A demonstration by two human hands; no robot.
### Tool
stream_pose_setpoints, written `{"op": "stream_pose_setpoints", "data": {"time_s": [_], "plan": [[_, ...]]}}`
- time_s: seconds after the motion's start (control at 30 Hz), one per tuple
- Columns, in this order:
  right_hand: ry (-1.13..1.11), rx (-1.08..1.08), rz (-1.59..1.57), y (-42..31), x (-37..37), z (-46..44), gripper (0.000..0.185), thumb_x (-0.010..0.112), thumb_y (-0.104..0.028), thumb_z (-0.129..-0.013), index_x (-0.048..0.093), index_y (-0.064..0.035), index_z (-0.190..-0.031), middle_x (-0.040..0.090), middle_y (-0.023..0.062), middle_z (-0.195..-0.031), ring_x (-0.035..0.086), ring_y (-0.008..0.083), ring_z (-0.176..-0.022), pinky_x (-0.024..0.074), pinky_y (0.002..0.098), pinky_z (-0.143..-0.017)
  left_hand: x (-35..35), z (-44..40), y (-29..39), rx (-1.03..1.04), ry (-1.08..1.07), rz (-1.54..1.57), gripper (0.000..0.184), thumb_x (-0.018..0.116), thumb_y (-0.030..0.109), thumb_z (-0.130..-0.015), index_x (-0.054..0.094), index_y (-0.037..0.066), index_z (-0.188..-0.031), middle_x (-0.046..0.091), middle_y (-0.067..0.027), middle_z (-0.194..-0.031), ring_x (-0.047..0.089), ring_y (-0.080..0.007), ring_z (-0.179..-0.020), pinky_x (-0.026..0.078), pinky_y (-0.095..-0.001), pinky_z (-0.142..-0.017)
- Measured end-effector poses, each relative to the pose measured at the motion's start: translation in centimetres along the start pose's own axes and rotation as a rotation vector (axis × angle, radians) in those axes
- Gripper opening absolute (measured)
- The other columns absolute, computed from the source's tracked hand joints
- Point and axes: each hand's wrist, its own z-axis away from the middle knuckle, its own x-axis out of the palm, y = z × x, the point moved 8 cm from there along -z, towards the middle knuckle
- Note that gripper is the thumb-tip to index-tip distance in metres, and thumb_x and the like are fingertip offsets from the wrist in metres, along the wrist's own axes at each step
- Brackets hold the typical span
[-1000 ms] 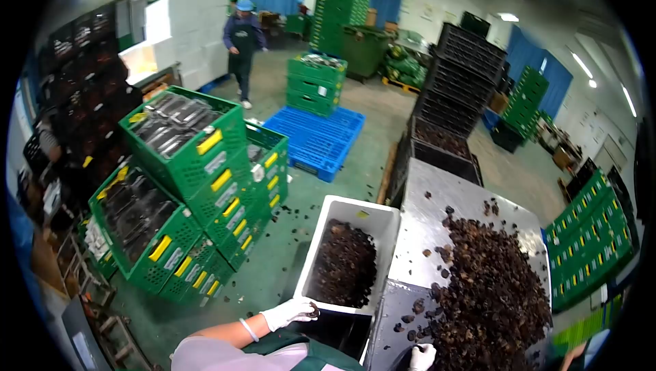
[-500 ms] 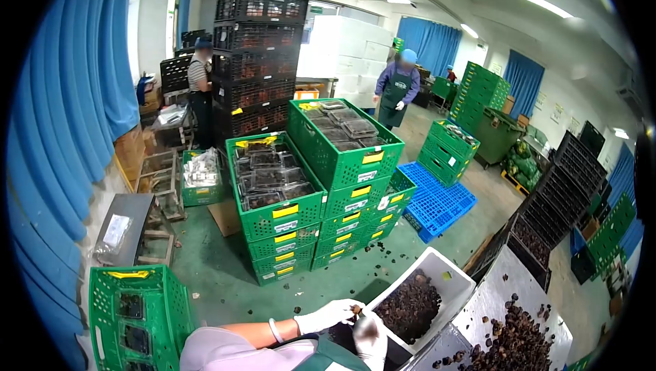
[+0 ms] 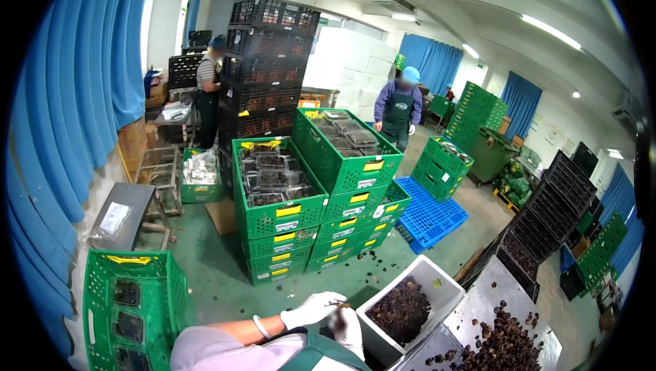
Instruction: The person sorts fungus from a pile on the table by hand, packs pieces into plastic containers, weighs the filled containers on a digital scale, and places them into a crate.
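My left hand (image 3: 313,311), in a white glove with a pale band at the wrist, is closed with its fingertips on a small brown lumpy piece (image 3: 341,305). Its exact kind is unclear. Close against it is my right hand (image 3: 352,335), also white-gloved, its fingers smeared by motion and partly behind a brownish blur. Just right of both hands stands a white foam box (image 3: 443,287) holding a heap of dark brown, mushroom-like pieces (image 3: 403,311). More such pieces (image 3: 502,340) lie on the metal table (image 3: 471,296) at the lower right.
Stacked green crates (image 3: 283,212) with clear packs stand ahead. Another green crate (image 3: 171,268) with packs is at lower left. Beyond are tall black crates (image 3: 266,74), a blue pallet (image 3: 432,217), and two nearer co-workers, one in an apron (image 3: 398,110). Dark crumbs dot the floor.
My view has shifted slightly, and both hands appear a little further left and closer together. The aproned co-worker has lowered their arms.
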Motion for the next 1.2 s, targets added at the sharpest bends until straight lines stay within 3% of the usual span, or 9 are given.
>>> {"op": "stream_pose_setpoints", "data": {"time_s": [0.23,0.27,0.6,0.7,0.8,0.87,1.03,1.1,1.2], "plan": [[0.014,-0.085,-0.038,-2.2,-0.7,0.7,0.019,0.060,-0.022,-0.089,0.061,-0.0057,-0.099,0.064,0.0039,-0.086,0.060,0.0142,-0.070,0.0489,0.0282,-0.060,1.4,-1.5,-0.9,-0.077,-0.105,-0.072,0.021,0.060,0.019,-0.088,0.065,0.002,-0.101,0.067,-0.0080,-0.085,0.063,-0.0133,-0.072,0.050,-0.0293,-0.066],[0.125,-0.074,-0.033,-2.4,-0.8,1.1,0.019,0.060,-0.023,-0.089,0.060,-0.0056,-0.098,0.063,0.0039,-0.084,0.060,0.0144,-0.069,0.0488,0.0286,-0.060,1.6,-1.4,-0.5,-0.094,-0.107,0.001,0.021,0.059,0.018,-0.089,0.064,0.001,-0.101,0.067,-0.0088,-0.086,0.063,-0.0129,-0.071,0.050,-0.0287,-0.065],[0.201,-0.276,0.008,-8.3,-1.0,4.2,0.020,0.054,-0.021,-0.091,0.060,-0.0036,-0.097,0.060,0.0027,-0.076,0.056,0.0125,-0.063,0.0453,0.0244,-0.056,5.6,-5.4,1.8,-0.086,-0.348,0.105,0.016,0.061,0.016,-0.089,0.064,0.001,-0.094,0.065,-0.0039,-0.079,0.059,-0.0093,-0.070,0.048,-0.0251,-0.064],[0.182,-0.461,0.044,-11.7,-1.6,5.9,0.023,0.052,-0.024,-0.092,0.060,-0.0036,-0.097,0.060,0.0027,-0.076,0.055,0.0123,-0.065,0.0438,0.0253,-0.058,9.8,-7.8,4.6,-0.108,-0.548,0.328,0.011,0.060,0.013,-0.089,0.061,0.002,-0.085,0.060,-0.0030,-0.073,0.056,-0.0082,-0.066,0.046,-0.0241,-0.060],[0.385,-0.414,-0.431,-11.2,-5.2,8.9,0.026,0.050,-0.027,-0.095,0.060,-0.0035,-0.099,0.063,0.0049,-0.085,0.057,0.0133,-0.071,0.0448,0.0249,-0.061,14.8,-9.3,6.3,-0.080,-0.692,0.207,0.016,0.060,0.015,-0.089,0.063,0.000,-0.087,0.061,-0.0049,-0.077,0.056,-0.0097,-0.067,0.046,-0.0249,-0.061],[0.481,-0.483,-0.340,-12.1,-6.8,11.4,0.033,0.045,-0.030,-0.098,0.059,-0.0022,-0.109,0.065,0.0061,-0.089,0.061,0.0143,-0.080,0.0481,0.0276,-0.069,18.4,-10.1,5.9,-0.031,-0.768,0.168,0.014,0.057,0.013,-0.091,0.062,0.000,-0.090,0.061,-0.0034,-0.076,0.056,-0.0086,-0.068,0.046,-0.0240,-0.063],[0.644,-0.564,-0.491,-9.1,-14.5,13.9,0.047,0.047,-0.045,-0.095,0.051,-0.0099,-0.127,0.061,0.0051,-0.108,0.060,0.0168,-0.093,0.0504,0.0326,-0.072,28.5,-9.9,0.6,-0.263,-1.078,0.218,0.013,0.052,0.010,-0.093,0.062,0.002,-0.094,0.061,-0.0020,-0.079,0.055,-0.0085,-0.068,0.046,-0.0225,-0.064],[0.787,-0.584,-0.553,-9.6,-15.1,14.5,0.048,0.046,-0.044,-0.096,0.048,-0.0112,-0.130,0.061,0.0047,-0.109,0.061,0.0169,-0.093,0.0513,0.0315,-0.070,31.6,-9.1,1.7,0.019,-1.323,0.013,0.020,0.052,0.008,-0.093,0.062,0.001,-0.108,0.064,-0.0051,-0.089,0.058,-0.0104,-0.072,0.048,-0.0241,-0.067],[0.832,-0.734,-0.555,-9.8,-17.8,14.2,0.035,0.050,-0.034,-0.096,0.051,-0.0098,-0.122,0.061,0.0045,-0.105,0.060,0.0157,-0.088,0.0503,0.0297,-0.066,35.1,-8.0,3.6,0.096,-1.662,0.019,0.032,0.052,0.007,-0.092,0.057,0.003,-0.123,0.063,-0.0050,-0.086,0.058,-0.0100,-0.069,0.049,-0.0242,-0.069]]}}
